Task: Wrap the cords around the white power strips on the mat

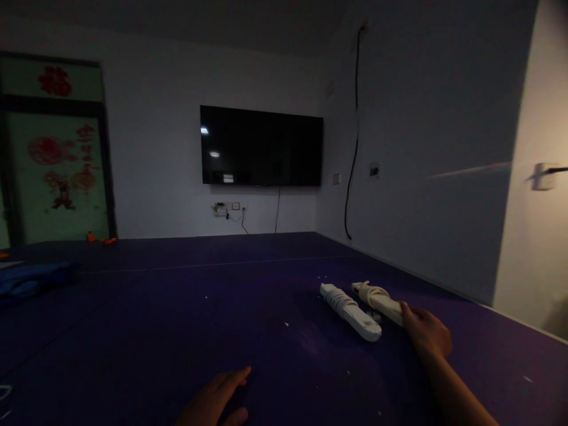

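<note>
Two white power strips, each with its cord wound around one part, lie side by side on the purple surface (266, 331). My right hand (428, 332) is closed around the near end of the right power strip (387, 306), whose cream cord is looped near the far end. Just left of it lies the other power strip (355, 316), untouched, with white cord coiled over its far half. At the bottom, left of the strips, my left hand (215, 399) hovers or rests with fingers stretched and thumb apart, holding nothing. Part of that hand is cut off by the frame.
Small white scraps dot the surface. Blue fabric (33, 278) lies at the left, with small orange objects (107, 241) farther back. A television (261, 148) hangs on the far wall above sockets and cables. A black cable (356, 142) runs down the right wall.
</note>
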Motion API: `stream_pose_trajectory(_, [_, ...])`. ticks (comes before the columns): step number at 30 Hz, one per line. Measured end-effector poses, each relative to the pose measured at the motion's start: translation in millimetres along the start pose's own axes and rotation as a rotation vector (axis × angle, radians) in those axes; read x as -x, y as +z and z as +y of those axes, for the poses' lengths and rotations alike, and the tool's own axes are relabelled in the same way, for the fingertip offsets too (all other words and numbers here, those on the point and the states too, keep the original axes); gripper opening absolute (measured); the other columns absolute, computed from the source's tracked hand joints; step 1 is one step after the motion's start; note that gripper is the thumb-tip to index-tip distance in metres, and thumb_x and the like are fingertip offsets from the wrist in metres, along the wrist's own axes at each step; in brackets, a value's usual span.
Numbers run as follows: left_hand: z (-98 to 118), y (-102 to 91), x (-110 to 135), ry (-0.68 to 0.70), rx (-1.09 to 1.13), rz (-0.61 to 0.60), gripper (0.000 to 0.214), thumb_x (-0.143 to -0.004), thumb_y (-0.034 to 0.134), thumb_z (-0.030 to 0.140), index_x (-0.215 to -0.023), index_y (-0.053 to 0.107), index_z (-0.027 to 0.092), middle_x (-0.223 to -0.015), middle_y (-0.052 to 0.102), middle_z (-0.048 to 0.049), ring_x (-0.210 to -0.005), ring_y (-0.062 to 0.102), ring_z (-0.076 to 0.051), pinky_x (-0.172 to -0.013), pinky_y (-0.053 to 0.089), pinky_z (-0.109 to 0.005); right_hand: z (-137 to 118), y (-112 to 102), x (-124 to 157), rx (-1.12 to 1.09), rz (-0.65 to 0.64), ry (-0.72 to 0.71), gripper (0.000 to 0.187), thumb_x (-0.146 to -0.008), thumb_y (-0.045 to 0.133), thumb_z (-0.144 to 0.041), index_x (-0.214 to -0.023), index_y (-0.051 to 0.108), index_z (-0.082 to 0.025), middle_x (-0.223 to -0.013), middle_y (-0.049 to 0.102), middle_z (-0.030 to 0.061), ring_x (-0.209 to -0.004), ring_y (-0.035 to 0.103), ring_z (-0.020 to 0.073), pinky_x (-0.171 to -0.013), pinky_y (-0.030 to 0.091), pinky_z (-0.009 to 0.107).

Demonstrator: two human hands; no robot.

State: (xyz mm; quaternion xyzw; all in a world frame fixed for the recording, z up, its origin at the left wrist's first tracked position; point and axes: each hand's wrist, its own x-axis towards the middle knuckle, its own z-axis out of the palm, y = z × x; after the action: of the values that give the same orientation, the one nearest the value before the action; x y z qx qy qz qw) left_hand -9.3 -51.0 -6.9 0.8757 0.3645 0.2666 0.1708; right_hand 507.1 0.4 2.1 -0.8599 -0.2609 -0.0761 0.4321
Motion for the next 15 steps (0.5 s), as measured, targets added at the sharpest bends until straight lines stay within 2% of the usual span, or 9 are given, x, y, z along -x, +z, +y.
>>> stream_pose_trajectory(10, [1.3,-2.8,0.5,0.017,-0.009,0.019,0.049,-0.083,0.053,0.036,-0.132,0.043,0.036,-0.120,0.063,-0.0016,-0.108,0.059,-0.019,-0.095,0.046,-0.034,-1.3,-0.6,0.1,-0.058,0.049,0.014,0.058,-0.076,0.041,-0.058,-0.105,0.068,-0.015,-0.094,0.068,0.0190,-0.085,0.061,0.0385,-0.063,0.047,0.043])
stream_pose_trajectory(12, [0.8,-2.3,-0.2,0.019,-0.010,0.015,0.049,-0.083,0.053,0.038,-0.131,0.044,0.036,-0.119,0.063,-0.0016,-0.108,0.059,-0.020,-0.095,0.046,-0.035,-6.8,-4.1,3.9,-0.065,0.173,-0.047,0.057,-0.077,0.042,-0.056,-0.106,0.067,-0.014,-0.103,0.066,0.0183,-0.092,0.059,0.0364,-0.071,0.046,0.042])
stream_pose_trajectory(15, [0.5,-0.5,-0.9,0.012,-0.014,0.019,0.048,-0.083,0.053,0.038,-0.131,0.044,0.036,-0.120,0.063,-0.0019,-0.108,0.059,-0.020,-0.095,0.046,-0.035,-24.6,-12.3,16.2,-0.084,0.446,-0.248,0.054,-0.080,0.040,-0.050,-0.111,0.061,-0.011,-0.122,0.056,0.0176,-0.109,0.051,0.0334,-0.089,0.040,0.043])
